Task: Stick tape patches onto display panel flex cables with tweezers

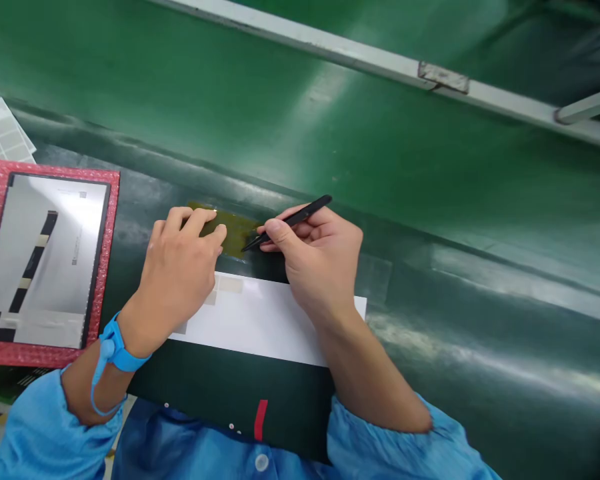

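My right hand (325, 257) is closed around black tweezers (300, 217), their tips slanting down to the left. Those tips touch or hover just over the right part of a translucent amber film strip (235, 232) lying on the dark green mat. At the strip's left side rests my left hand (183, 260), fingers bent and apart, the fingertips on or right by the film. A blue wrist strap (123, 350) circles my left wrist. Under both hands lies a white sheet (265, 320) with a few beige rectangular labels (229, 285) near its left end.
To the left, a display panel (70, 260) with a black-and-beige strip lies on pink bubble wrap (111, 247). Behind it are label sheets (5, 130). A red tape mark (261, 420) sits at the mat's front edge. A pale metal rail (330, 50) crosses the back.
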Motion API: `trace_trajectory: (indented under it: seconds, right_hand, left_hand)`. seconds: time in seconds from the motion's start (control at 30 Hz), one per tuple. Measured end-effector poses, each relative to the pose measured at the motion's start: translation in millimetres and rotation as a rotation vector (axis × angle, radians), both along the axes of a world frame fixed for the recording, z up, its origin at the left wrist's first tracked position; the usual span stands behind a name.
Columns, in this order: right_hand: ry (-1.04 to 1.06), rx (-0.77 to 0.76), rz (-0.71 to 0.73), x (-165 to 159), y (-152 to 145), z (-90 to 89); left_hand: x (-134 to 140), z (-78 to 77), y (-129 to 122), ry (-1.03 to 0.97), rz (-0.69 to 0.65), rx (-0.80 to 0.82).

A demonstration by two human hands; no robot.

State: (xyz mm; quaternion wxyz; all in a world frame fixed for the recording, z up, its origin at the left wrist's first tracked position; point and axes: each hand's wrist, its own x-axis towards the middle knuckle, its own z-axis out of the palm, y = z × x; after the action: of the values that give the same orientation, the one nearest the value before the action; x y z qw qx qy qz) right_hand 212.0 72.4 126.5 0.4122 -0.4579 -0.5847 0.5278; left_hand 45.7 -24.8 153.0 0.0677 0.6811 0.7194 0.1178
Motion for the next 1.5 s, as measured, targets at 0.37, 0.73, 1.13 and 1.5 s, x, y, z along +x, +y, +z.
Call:
trace_trajectory:
  seconds: [0.37,0.73,1.13,1.5]
  right_hand:
    - [-0.061,-0.063,0.032,-1,3,1.4]
    - [-0.059,-0.059,-0.007,-6,1,0.6]
    - [0.287,-0.110,-0.128,70,20,15.9]
    - [0.400,-0.167,-0.644,265,58,-2.9]
  left_hand:
    - [5,-2.9,3,-0.016,0.045,0.029]
    - [4,-3.2,4,-0.050,0.052,0.038]
    - [-13,-18.3,3,-0.112,0.053,0.174]
    - [-18,8.1,12,-0.025,0.047,0.556]
